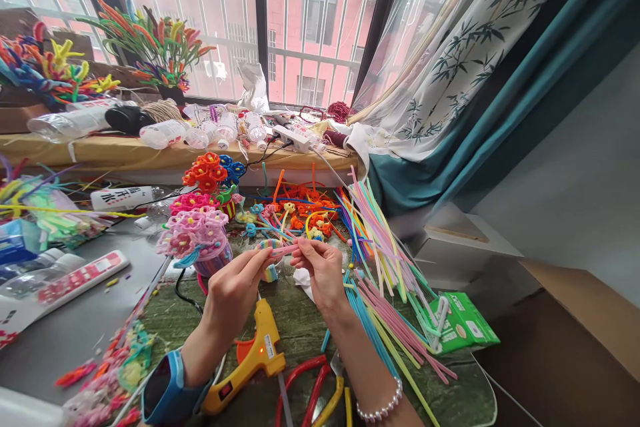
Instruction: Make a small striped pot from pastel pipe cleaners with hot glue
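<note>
A short pink pipe cleaner [285, 251] runs between my two hands above the green table. My left hand [233, 283] pinches its left end between thumb and fingertips, and my right hand [323, 273] pinches the right end. Just behind the fingers is a small pastel striped piece [271, 273], partly covered by them. Below my left hand lies a yellow glue gun [255, 360] with a lit orange light. To the left stands a striped pot of pink pipe-cleaner flowers [195, 230]. Long pink pipe cleaners [395, 320] spread out right of my right hand.
Red-handled tools [315, 387] lie at the front edge, between my forearms. Orange flower pieces [313, 203] are heaped at the back. A green packet [463, 323] sits at the right, near an open cardboard box [590, 307]. Plastic bottles [165, 133] line the windowsill.
</note>
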`<state>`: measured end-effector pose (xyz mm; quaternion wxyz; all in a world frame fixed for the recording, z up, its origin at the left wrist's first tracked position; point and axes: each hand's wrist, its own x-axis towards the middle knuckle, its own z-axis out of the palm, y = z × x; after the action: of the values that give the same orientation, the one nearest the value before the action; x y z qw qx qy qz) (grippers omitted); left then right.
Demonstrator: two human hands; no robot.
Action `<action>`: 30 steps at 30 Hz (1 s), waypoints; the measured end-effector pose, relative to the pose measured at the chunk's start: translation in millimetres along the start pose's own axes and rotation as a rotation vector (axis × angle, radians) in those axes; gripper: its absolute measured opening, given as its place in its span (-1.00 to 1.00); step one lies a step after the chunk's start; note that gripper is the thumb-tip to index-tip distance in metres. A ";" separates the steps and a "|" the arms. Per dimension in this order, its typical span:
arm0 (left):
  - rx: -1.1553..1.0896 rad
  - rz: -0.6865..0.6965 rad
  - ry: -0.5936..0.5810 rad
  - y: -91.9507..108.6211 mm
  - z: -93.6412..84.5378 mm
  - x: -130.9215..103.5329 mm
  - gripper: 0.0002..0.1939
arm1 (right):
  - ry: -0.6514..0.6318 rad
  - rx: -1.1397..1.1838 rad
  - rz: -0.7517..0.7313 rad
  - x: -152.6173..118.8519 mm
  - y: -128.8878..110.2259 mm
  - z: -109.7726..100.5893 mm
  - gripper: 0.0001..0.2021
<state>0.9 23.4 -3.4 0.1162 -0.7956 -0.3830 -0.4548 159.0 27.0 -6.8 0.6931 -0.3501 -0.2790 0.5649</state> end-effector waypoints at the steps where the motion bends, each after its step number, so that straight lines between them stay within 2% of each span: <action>1: 0.021 0.023 0.003 -1.0 0.6 -0.8 -0.79 | -0.001 0.003 0.007 0.2 0.0 -0.2 -0.76; 12: 0.148 0.242 -0.030 -6.9 1.1 -5.5 -0.77 | 0.046 -0.026 0.014 0.3 0.5 0.2 -0.78; 30: 0.225 0.253 -0.052 -2.7 1.0 -6.5 -0.78 | 0.079 -0.089 -0.026 -0.6 3.3 0.1 -0.79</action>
<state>-2.3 22.5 -9.7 0.2510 -0.8309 -0.3309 -0.3702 156.9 26.8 -9.3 0.6946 -0.3991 -0.2806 0.5287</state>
